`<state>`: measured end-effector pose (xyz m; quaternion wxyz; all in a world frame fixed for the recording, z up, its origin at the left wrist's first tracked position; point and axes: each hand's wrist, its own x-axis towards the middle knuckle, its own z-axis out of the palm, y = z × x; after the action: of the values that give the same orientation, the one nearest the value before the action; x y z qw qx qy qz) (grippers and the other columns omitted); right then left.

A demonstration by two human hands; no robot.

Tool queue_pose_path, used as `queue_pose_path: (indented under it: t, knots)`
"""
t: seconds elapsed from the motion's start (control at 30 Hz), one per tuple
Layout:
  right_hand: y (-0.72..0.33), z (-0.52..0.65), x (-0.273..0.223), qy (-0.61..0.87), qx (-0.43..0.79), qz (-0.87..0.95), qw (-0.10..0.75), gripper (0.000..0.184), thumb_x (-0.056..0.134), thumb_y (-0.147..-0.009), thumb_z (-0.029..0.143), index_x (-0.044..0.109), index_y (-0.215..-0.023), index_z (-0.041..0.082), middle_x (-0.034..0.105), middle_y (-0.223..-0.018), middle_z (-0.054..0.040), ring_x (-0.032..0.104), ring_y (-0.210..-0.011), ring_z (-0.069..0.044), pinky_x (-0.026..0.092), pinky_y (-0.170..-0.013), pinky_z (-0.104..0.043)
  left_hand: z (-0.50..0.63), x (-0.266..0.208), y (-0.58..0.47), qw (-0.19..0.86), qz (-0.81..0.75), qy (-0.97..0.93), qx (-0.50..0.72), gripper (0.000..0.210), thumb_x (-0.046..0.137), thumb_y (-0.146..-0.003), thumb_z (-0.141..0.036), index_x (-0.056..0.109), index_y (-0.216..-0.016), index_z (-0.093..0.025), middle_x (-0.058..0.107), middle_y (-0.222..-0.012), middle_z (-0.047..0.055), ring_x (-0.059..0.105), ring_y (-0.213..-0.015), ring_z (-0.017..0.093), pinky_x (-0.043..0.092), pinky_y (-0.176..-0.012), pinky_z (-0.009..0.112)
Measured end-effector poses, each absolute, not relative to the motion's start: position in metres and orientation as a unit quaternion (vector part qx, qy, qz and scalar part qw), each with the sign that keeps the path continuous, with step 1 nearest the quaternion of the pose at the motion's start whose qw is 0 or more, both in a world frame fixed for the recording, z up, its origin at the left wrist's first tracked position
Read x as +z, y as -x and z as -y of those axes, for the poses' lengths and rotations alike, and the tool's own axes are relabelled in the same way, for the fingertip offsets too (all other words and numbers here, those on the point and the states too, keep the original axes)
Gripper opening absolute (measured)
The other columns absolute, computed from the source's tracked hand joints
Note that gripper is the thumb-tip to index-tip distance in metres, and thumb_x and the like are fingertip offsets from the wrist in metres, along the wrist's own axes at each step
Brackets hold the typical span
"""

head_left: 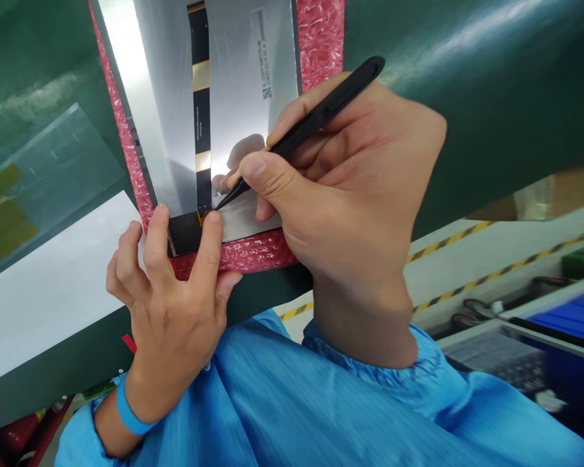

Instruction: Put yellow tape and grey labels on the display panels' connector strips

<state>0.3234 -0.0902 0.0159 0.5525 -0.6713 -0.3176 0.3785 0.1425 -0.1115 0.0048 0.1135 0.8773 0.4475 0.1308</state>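
Observation:
A silvery display panel (246, 71) lies on pink bubble wrap (321, 39), with a dark flex cable (202, 123) running lengthwise over its back. My right hand (345, 175) is closed round black tweezers (321, 110). Their pointed tip meets the panel beside the cable's lower end, close to my left index fingertip. My left hand (175, 292) has its fingers spread, holding nothing between them. Its index fingertip presses by the cable end, another finger rests at the panel's lower left corner, and the thumb is by the wrap's near edge.
The green work surface (491, 123) extends to both sides. On the left lie a white sheet (53, 292) and a clear plastic sheet (68, 162) with yellowish patches. Beyond the table edge at right are striped floor tape (506, 269) and a blue bin (574, 321).

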Motion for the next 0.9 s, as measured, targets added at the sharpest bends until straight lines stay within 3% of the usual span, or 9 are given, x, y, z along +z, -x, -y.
queue_pose_path:
  t: [0.17, 0.5, 0.67, 0.9]
  knots:
    - [-0.319, 0.092, 0.015, 0.68, 0.342, 0.333, 0.557, 0.03, 0.089, -0.09, 0.04, 0.06, -0.087, 0.029, 0.069, -0.082, 0.0003, 0.065, -0.064, -0.02, 0.047, -0.053, -0.038, 0.115, 0.005, -0.145, 0.113, -0.469, -0.867, 0.125, 0.054, 0.056, -0.106, -0.047, 0.054, -0.158, -0.03, 0.039, -0.165, 0.019, 0.031, -0.153, 0.048, 0.023, -0.121, 0.069]
    - [-0.321, 0.089, -0.005, 0.599, 0.292, 0.301, 0.682, 0.031, 0.09, -0.086, 0.03, 0.06, -0.083, 0.026, 0.069, -0.071, 0.0036, 0.059, -0.051, -0.014, 0.043, -0.039, -0.028, 0.118, 0.005, -0.144, 0.065, -0.482, -0.865, 0.12, 0.057, 0.053, -0.106, -0.047, 0.056, -0.156, -0.02, 0.036, -0.163, 0.025, 0.028, -0.154, 0.049, 0.023, -0.122, 0.069]
    - [-0.319, 0.089, -0.008, 0.594, 0.285, 0.299, 0.69, 0.025, 0.083, -0.087, 0.016, 0.061, -0.083, 0.024, 0.068, -0.07, 0.0029, 0.062, -0.054, -0.014, 0.039, -0.04, -0.024, 0.118, 0.006, -0.149, 0.086, -0.485, -0.863, 0.111, 0.057, 0.063, -0.103, -0.044, 0.054, -0.158, -0.032, 0.04, -0.167, 0.016, 0.025, -0.157, 0.047, 0.016, -0.125, 0.07]
    - [-0.317, 0.092, -0.009, 0.644, 0.259, 0.301, 0.654, 0.023, 0.081, -0.091, 0.023, 0.059, -0.086, 0.027, 0.068, -0.072, 0.003, 0.061, -0.052, -0.013, 0.043, -0.044, -0.025, 0.113, 0.014, -0.15, 0.098, -0.472, -0.872, 0.08, 0.06, 0.069, -0.101, -0.038, 0.052, -0.159, -0.037, 0.043, -0.168, 0.015, 0.031, -0.156, 0.049, 0.013, -0.121, 0.076]
